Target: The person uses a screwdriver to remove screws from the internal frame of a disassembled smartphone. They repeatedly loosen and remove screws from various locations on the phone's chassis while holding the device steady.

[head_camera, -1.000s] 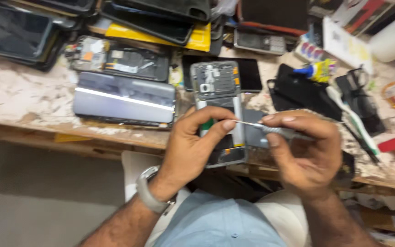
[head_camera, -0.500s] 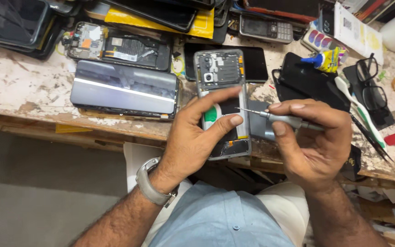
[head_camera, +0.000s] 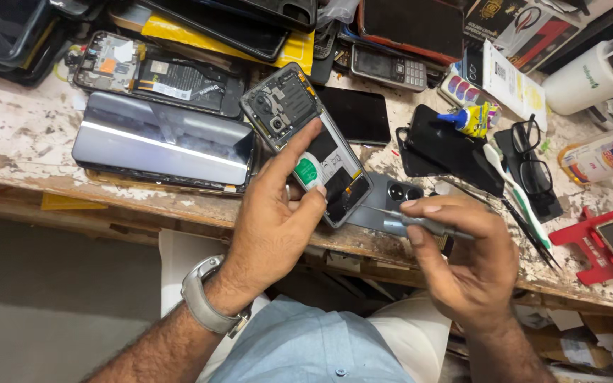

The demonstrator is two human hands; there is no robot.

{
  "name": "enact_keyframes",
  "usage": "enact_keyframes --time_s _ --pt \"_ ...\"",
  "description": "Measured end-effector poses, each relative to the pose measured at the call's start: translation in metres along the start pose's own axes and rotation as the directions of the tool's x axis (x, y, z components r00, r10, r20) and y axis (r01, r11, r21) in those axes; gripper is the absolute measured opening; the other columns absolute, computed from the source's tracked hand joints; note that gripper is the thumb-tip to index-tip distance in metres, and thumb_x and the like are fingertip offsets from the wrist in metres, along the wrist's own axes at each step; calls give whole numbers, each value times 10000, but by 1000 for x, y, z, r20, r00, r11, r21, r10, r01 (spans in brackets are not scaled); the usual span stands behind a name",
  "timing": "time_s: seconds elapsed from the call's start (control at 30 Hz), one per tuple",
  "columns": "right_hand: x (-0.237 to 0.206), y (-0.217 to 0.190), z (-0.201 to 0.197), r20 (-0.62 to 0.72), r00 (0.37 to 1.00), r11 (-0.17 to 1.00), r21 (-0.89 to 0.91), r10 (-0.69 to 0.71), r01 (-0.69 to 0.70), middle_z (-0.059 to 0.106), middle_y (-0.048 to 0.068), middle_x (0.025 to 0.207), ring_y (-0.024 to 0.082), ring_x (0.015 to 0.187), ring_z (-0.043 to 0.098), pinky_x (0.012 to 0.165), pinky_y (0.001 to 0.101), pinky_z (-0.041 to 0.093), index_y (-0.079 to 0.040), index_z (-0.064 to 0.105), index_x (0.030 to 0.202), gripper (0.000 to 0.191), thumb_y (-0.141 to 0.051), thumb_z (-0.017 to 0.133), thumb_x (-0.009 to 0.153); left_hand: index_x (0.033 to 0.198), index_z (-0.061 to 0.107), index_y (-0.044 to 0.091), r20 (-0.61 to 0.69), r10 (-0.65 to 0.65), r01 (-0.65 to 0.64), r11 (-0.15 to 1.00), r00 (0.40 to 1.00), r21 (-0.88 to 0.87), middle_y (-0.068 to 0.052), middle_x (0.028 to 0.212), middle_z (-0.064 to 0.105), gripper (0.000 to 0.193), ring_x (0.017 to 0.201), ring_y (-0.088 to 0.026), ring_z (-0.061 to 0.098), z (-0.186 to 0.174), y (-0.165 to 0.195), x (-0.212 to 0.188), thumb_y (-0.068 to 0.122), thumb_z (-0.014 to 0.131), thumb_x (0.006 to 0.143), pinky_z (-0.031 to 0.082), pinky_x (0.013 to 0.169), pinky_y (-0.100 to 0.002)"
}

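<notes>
A worn bench (head_camera: 15,152), its white paint chipped and stained, runs across the view with a bare wooden front edge; below it lies grey floor. The left hand (head_camera: 278,213) grips an opened phone (head_camera: 306,138) tilted above the bench edge, thumb and fingers curled around its lower end. The right hand (head_camera: 462,262) pinches a slim screwdriver (head_camera: 420,221), fingers closed on the handle, tip touching the phone's bottom corner. A dark tablet (head_camera: 164,142) lies just beside the phone on the left. Glasses (head_camera: 530,159), a glue tube (head_camera: 473,119), a white bottle (head_camera: 590,74) and a red stand (head_camera: 590,245) crowd the right side; stacked phones and cases line the back.
</notes>
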State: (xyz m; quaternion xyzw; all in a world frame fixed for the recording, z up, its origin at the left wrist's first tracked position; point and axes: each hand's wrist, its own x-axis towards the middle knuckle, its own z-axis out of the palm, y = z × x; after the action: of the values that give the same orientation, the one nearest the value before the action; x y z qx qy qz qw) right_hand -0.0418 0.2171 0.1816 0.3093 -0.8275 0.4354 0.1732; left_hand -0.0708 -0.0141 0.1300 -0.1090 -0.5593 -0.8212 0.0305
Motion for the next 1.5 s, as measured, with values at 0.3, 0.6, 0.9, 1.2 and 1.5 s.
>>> enact_keyframes --time_s 0.3,0.6,0.9,1.2,1.5 --pt "3 -4 0 106 994 994 -108 -19 30 690 150 1144 233 1110 714 988 351 602 -27 522 1194 359 123 697 919 1586 374 69 1 14 -14 1000 1000 23 -134 1395 582 659 1076 -112 670 3 4 -1 -47 525 955 627 835 -240" --pt "15 -7 -1 206 971 961 -221 -120 165 717 143 1107 249 1044 736 924 347 599 -36 551 1160 354 101 729 886 1568 406 99 -20 2 -1 998 1000 67 -127 1367 559 659 1074 -120 682 5 6 -1 -51 537 940 636 799 -232" --pt "53 -36 -15 494 862 887 -340 -114 312 672 187 1081 353 896 691 781 412 547 -20 588 1177 342 -35 715 860 1563 420 135 -34 -13 18 986 999 165 -109 1265 588 672 912 -84 673 3 10 -3 -30 558 926 600 653 -201" --pt "60 -47 -10 461 887 826 -506 14 249 663 88 1030 275 896 673 795 404 539 -69 672 1177 291 -153 746 907 1588 462 134 -66 -33 43 986 997 160 -105 1171 590 691 824 -86 603 4 11 -3 -61 569 933 529 610 -199" --pt "58 -42 -12 479 876 880 -393 -52 267 661 145 1068 302 899 660 789 408 527 -57 644 1187 312 -115 726 891 1555 455 108 -56 9 -3 995 998 96 -73 1198 597 676 850 -71 621 4 9 -4 -64 560 910 533 617 -183"
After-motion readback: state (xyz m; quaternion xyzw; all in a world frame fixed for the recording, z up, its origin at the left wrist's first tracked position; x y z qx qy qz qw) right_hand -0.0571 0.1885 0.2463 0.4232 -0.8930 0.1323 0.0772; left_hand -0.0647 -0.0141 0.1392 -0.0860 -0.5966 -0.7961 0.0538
